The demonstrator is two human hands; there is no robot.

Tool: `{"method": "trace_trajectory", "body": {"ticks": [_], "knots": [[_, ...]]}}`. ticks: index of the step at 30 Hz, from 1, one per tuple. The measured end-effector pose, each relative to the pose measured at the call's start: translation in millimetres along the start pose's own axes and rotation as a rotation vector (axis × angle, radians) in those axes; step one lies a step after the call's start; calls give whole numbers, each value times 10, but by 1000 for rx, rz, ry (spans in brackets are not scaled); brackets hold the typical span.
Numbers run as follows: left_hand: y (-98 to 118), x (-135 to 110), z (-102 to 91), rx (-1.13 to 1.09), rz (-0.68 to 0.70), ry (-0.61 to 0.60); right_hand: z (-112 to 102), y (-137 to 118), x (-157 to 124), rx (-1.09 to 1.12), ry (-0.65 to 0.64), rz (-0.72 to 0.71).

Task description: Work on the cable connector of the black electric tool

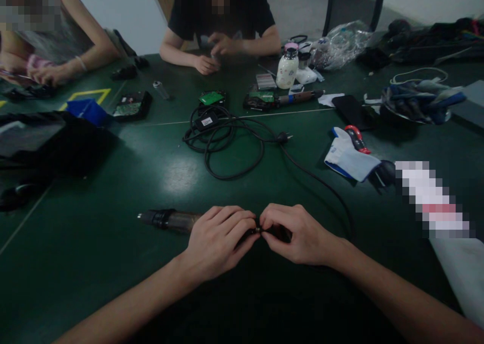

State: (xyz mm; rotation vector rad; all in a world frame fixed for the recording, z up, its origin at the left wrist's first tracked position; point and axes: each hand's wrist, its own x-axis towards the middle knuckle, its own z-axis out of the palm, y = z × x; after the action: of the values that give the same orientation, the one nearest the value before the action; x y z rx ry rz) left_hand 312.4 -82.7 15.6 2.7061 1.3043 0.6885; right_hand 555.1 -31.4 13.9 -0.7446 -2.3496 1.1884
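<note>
An electric screwdriver point(177, 220) with a brown see-through body and a black nose lies level just above or on the green table, its metal tip pointing left. My left hand point(223, 238) is closed around its rear part, hiding much of the body. At the tail, the fingertips of my right hand point(293, 233) pinch a small dark piece, apparently the end of the black cord point(325, 180). Both hands' fingertips almost meet there, at a small shiny spot. The cord passes behind my right wrist, so its join to the screwdriver is hidden.
Ahead lie the coiled cord with its adapter point(206, 121), a wall plug point(283, 137), circuit-board drives point(212, 98) and another electric screwdriver point(298, 97). A glove point(348, 157) with a red-handled tool is at right, a black bag point(49, 142) at left. Two people sit opposite.
</note>
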Motion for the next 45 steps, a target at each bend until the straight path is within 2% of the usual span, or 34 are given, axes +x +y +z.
{"method": "trace_trajectory", "body": {"ticks": [7, 12, 28, 45], "knots": [[-22, -6, -3, -20, 48, -12, -12, -14, -2, 1, -2, 4], [-26, -8, 9, 12, 14, -4, -13, -19, -3, -3, -5, 6], [-29, -15, -14, -13, 71, -18, -8, -17, 2, -1, 9, -10], [-26, -8, -5, 15, 60, 8, -9, -21, 1, 2, 11, -11]]}}
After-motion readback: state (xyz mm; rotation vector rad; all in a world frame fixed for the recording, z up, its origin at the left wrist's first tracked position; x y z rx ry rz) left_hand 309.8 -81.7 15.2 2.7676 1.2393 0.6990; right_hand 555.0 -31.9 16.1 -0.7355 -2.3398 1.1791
